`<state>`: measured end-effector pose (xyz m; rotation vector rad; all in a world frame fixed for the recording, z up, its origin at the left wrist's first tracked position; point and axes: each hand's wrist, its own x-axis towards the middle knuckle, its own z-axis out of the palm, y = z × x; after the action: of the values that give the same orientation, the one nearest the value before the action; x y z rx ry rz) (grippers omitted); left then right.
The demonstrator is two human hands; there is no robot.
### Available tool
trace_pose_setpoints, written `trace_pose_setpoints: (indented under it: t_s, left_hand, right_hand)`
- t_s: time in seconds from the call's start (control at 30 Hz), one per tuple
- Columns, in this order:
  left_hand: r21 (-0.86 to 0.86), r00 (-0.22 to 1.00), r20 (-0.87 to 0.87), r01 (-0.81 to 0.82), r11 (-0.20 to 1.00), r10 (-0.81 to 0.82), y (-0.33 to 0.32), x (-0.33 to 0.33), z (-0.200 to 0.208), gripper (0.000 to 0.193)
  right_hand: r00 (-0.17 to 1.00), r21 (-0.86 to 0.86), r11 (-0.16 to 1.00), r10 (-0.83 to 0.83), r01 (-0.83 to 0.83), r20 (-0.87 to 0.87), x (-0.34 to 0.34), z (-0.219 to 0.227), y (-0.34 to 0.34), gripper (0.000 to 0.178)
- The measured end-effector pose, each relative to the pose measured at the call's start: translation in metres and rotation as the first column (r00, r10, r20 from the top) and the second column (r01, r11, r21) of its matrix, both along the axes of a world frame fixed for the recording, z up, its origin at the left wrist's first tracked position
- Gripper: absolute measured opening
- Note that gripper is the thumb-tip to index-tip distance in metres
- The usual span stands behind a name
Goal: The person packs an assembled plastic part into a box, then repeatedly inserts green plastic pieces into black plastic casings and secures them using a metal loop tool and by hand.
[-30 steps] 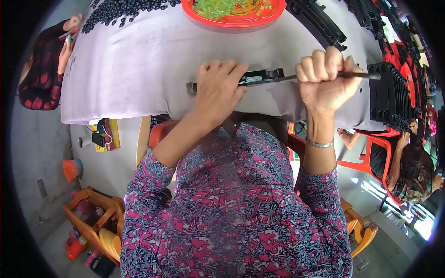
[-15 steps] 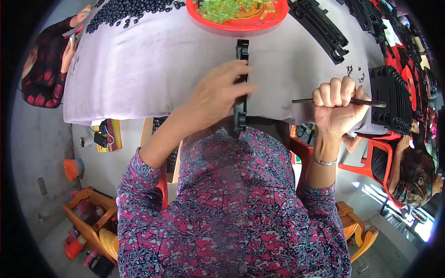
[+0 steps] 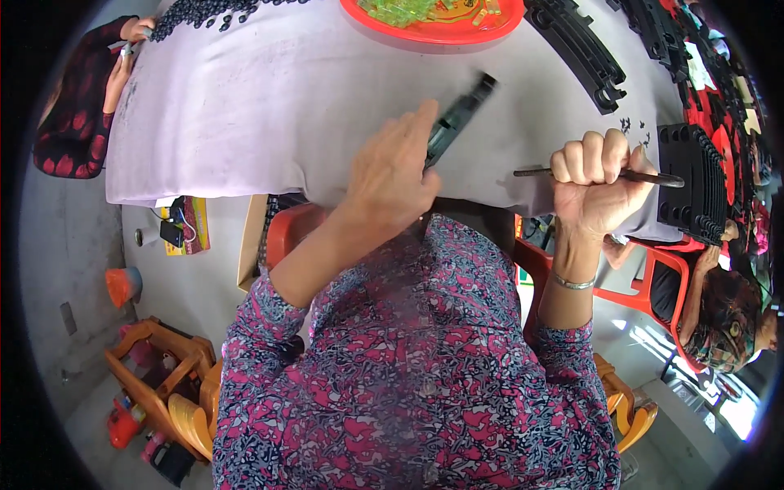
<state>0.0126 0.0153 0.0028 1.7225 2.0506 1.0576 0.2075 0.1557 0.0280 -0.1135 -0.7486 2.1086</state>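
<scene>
apparent step: orient black part [image 3: 463, 117]. left hand [image 3: 392, 167] fingers curl around it; right hand [image 3: 599, 178] fingers clench dark rod [image 3: 665, 179]. next move likely requires steadying.

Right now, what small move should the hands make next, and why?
Probably steady the long narrow black plastic part in the left hand before bringing the thin dark rod closer: the part's far end is blurred, suggesting motion, and the rod, gripped in the right hand, points toward the left hand across a gap.
</scene>
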Motion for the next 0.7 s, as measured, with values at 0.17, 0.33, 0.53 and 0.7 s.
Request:
trace_pose_setpoints:
  t_s: [0.17, 0.33, 0.53, 0.7]
  left_hand:
    - [0.007, 0.986, -0.115, 0.123, 0.992, -0.122, -0.001, -0.022, 0.01, 0.058]
    - [-0.017, 0.985, -0.15, 0.082, 0.996, -0.084, 0.0, -0.025, 0.006, 0.053]
    - [0.218, 0.983, -0.157, 0.128, 0.967, -0.095, 0.003, -0.012, -0.003, 0.028]
    - [0.203, 0.979, -0.162, 0.156, 0.967, -0.124, 0.005, -0.007, -0.015, 0.021]
  right_hand:
    - [0.999, 0.009, 0.999, 0.041, -0.041, -0.028, -0.012, 0.01, 0.001, 0.046]
    - [0.997, 0.004, 0.997, 0.073, -0.073, 0.01, -0.033, 0.004, 0.003, 0.048]
    - [0.997, -0.032, 0.997, 0.071, -0.071, -0.001, -0.049, -0.006, 0.007, 0.048]
    - [0.989, -0.02, 0.989, 0.145, -0.145, 0.02, -0.055, -0.018, 0.006, 0.048]
